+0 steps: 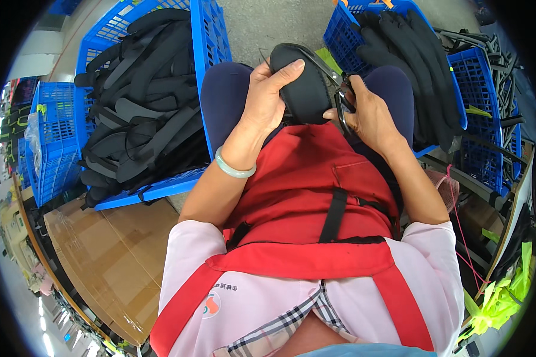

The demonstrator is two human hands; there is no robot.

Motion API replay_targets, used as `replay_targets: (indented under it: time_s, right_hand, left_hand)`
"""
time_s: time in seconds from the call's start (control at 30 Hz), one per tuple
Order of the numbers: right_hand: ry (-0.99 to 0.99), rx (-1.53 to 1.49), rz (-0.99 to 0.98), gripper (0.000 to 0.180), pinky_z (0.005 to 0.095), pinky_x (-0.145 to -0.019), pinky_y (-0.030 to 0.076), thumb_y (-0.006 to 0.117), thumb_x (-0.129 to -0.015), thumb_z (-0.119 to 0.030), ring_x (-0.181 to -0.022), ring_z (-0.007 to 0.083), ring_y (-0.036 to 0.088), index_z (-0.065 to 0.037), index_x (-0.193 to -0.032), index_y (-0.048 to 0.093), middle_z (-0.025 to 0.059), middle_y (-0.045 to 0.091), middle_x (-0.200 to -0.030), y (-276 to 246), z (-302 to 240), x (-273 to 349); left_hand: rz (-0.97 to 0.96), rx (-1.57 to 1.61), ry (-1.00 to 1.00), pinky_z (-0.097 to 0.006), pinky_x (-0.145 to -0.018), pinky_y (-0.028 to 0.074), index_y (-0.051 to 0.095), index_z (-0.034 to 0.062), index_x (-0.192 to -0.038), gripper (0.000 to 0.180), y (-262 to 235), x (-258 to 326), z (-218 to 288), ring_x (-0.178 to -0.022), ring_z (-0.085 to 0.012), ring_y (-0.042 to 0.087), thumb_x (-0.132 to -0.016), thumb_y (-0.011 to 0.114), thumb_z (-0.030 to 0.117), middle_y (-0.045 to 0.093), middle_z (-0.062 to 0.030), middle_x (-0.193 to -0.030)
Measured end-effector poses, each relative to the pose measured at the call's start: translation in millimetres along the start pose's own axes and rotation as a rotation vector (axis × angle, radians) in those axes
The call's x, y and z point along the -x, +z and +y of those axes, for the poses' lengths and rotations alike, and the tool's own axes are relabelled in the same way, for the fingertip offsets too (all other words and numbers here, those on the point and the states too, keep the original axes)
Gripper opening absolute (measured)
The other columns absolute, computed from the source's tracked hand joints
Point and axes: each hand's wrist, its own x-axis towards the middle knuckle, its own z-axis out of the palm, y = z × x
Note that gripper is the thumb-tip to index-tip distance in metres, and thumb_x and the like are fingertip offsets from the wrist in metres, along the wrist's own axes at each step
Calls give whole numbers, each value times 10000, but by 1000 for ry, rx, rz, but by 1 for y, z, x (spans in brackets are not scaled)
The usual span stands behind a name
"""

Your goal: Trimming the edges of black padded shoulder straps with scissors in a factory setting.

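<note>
Above my lap, my left hand (pixel 264 98) is closed on a black padded fabric piece (pixel 308 95), curved at its top end. The thumb presses on its face, and the other fingers are mostly hidden behind it. My right hand (pixel 372 116) grips black-handled scissors (pixel 338 77), with its fingers in and around the handle loops. The scissor blades lie along the piece's upper right edge, pointing up and left. Whether the blades touch the fabric I cannot tell. A pale bangle circles my left wrist. A red apron (pixel 315 172) covers my lap below the piece.
At left, a blue crate (pixel 207 35) is heaped with black padded strips (pixel 143 101). Another blue crate (pixel 342 35) with long black pieces (pixel 408 65) stands at right. A cardboard sheet (pixel 113 256) lies lower left, and yellow-green strips (pixel 503 303) hang lower right.
</note>
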Motion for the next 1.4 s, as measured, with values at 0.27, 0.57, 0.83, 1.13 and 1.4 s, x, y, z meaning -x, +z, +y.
replay_targets:
  time_s: [0.27, 0.57, 0.83, 1.13, 1.4]
  right_hand:
    - [35, -356, -156, 616, 353, -617, 439, 771, -749, -468, -672, 202, 536, 33, -977, 495, 150, 523, -694, 4, 14, -3]
    - [59, -359, -122, 771, 367, -699, 451, 799, -690, -510, -739, 294, 538, 13, -1121, 433, 154, 534, -823, 12, 3, 17]
    - [24, -355, -120, 616, 366, -553, 399, 774, -744, -481, -570, 213, 417, 23, -952, 486, 91, 434, -597, 15, 3, 7]
    - [-187, -470, 6, 601, 293, -507, 351, 767, -748, -502, -577, 116, 395, 6, -921, 498, 61, 417, -613, 26, 8, 5]
    - [-47, -551, -129, 618, 325, -499, 367, 747, -756, -528, -579, 136, 389, 22, -905, 507, 69, 409, -604, 27, 18, 1]
  left_hand:
    - [-14, 12, -5, -291, -767, 543, 637, 29, -1003, 143, -2, -2, 3, -836, -141, 647, -874, 670, 82, 668, -54, -940]
    - [57, 72, 64, -299, -765, 550, 628, 35, -990, 120, 1, -4, 5, -835, -151, 655, -886, 657, 87, 667, -60, -936]
    - [22, 33, 47, -302, -762, 551, 642, 28, -996, 123, 0, -1, 4, -831, -157, 657, -889, 653, 89, 670, -65, -941]
    - [18, 34, 42, -296, -773, 542, 648, 29, -989, 116, -2, -2, 4, -833, -156, 655, -895, 649, 97, 672, -61, -937]
    - [-3, 42, 26, -294, -776, 540, 648, 26, -987, 113, -3, -4, 6, -844, -149, 652, -895, 646, 91, 672, -59, -941]
